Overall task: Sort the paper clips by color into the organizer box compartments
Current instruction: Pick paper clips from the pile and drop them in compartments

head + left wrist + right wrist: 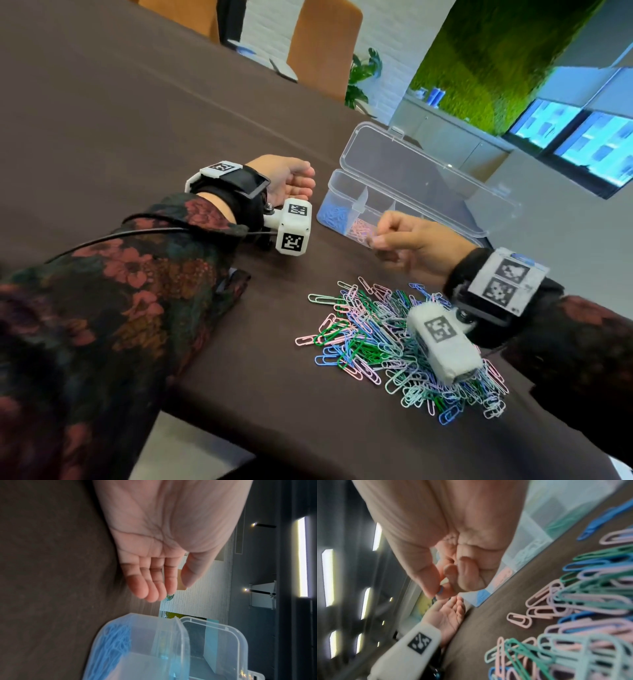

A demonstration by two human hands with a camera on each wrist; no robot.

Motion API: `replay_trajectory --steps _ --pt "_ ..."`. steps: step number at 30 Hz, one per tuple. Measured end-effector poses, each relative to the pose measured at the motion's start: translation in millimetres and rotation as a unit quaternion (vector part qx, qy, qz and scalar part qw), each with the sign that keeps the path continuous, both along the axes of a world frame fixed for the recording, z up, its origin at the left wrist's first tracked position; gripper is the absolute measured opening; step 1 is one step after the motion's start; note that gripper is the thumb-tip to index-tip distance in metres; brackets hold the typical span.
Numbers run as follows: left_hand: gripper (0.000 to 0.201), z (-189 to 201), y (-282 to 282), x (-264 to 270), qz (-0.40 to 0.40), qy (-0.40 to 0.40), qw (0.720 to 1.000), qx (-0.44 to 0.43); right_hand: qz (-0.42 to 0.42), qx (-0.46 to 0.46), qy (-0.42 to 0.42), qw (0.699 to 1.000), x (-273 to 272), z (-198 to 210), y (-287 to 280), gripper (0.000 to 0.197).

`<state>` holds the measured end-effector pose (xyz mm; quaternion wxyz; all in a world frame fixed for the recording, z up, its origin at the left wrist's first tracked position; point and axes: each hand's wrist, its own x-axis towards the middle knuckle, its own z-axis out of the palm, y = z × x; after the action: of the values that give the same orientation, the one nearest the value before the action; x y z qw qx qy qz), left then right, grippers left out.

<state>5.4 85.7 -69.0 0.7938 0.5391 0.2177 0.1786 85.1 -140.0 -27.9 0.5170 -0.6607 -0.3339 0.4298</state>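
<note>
- Nearest us, the loose heap of pink, green, blue and pale mint paper clips [400,346] lies on the dark brown worktop [137,113], under our right wrist.
- Just beyond the heap, our right hand [407,241] pinches a small blue paper clip [440,589] between thumb and forefinger, other fingers curled in.
- The clear plastic organizer box [404,202], lid open, sits directly ahead; its blue compartment [334,214] is at the left end, long axis running left to right, so the right hand is nearer.
- Our left hand [291,178] rests palm-up, relaxed, holding nothing, beside that end.

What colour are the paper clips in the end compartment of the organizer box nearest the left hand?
Blue paper clips, clearest in the left wrist view.
</note>
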Motion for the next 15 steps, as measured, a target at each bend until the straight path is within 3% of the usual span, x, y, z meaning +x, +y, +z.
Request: replay_trajectory --steps 3,6,9,11,12,13,15 --pt "0.020 0 0 0 0.001 0.000 1.000 -0.001 0.029 0.017 0.147 0.989 3 -4 -10 0.067" --pt "0.019 0 1 0 0.004 0.005 1.000 0.002 0.046 0.007 0.187 0.981 -2 -8 -9 0.047" --pt "0.020 0 1 1 0.002 0.006 1.000 0.002 0.059 -0.023 0.163 0.985 -8 -9 0 0.032" --pt "0.020 0 0 1 0.000 0.006 1.000 0.004 0.061 -0.085 0.067 0.992 -13 -5 5 0.022" --pt "0.020 0 0 1 -0.001 0.007 1.000 0.006 0.067 -0.130 -0.023 0.989 -16 -5 7 0.019" --pt "0.021 0 0 1 -0.002 0.008 1.000 0.007 0.083 -0.174 -0.137 0.972 -20 -4 10 0.018" --pt "0.021 0 1 1 -0.005 0.010 1.000 0.008 0.131 -0.233 -0.361 0.893 -29 -3 15 0.013"
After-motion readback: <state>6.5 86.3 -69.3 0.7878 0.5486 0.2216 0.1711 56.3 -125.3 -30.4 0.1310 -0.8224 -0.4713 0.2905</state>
